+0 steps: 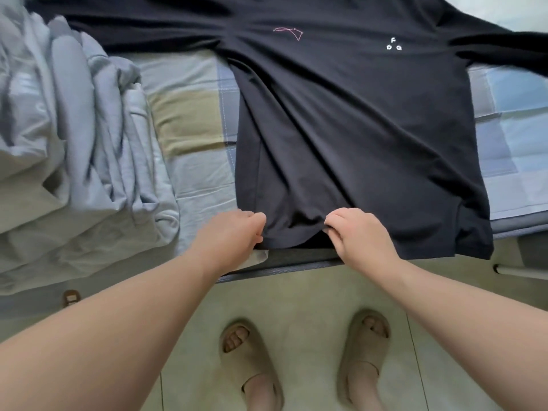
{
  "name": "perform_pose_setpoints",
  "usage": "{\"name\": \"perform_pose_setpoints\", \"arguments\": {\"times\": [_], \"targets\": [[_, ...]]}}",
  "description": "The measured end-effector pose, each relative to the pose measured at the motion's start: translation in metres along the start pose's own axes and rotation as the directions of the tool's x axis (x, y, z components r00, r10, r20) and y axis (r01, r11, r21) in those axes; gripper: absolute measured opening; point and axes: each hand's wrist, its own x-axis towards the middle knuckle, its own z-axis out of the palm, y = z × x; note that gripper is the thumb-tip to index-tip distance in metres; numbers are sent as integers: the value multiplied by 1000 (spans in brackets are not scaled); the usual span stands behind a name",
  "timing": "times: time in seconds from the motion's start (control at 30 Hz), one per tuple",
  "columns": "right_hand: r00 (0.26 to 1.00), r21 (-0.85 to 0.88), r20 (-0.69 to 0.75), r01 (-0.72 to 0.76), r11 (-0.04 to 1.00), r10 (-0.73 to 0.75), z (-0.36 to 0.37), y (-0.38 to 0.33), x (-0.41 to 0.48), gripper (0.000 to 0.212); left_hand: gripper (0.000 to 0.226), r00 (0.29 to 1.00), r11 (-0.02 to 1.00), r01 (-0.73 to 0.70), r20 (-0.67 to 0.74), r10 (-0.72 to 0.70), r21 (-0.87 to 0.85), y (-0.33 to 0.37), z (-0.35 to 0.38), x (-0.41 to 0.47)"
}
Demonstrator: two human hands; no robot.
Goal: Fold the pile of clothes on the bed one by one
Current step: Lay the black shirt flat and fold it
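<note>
A black long-sleeved shirt [350,120] lies spread across the bed, front up, with a small pink line drawing and white letters on the chest. Its sleeves stretch out to the left and right at the top of the view. The hem hangs at the bed's near edge. My left hand [234,232] pinches the hem near its left corner. My right hand [358,232] grips the hem a little further right, fingers curled into the fabric. Long wrinkles run from the hem up toward the chest.
A heap of pale grey-blue bedding [71,143] fills the left side of the bed. The checked sheet [192,123] shows on both sides of the shirt. Below are a tiled floor [302,295] and my feet in beige slippers [252,360].
</note>
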Motion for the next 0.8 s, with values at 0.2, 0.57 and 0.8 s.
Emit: {"name": "perform_pose_setpoints", "arguments": {"times": [0.2, 0.57, 0.8], "targets": [[975, -42, 219, 55, 998, -44, 0, -22, 2, 49, 51, 987, 999, -10, 163, 1, 53, -9, 5, -9], [985, 203, 92, -162, 966, 145, 6, -38, 4, 18, 11, 998, 998, 60, 25, -61, 28, -1, 20, 1], [994, 3, -3, 105, 994, -105, -3, -52, 3, 15, 17, 990, 968, 137, 11, -142, 208, -20, -4, -23]]}}
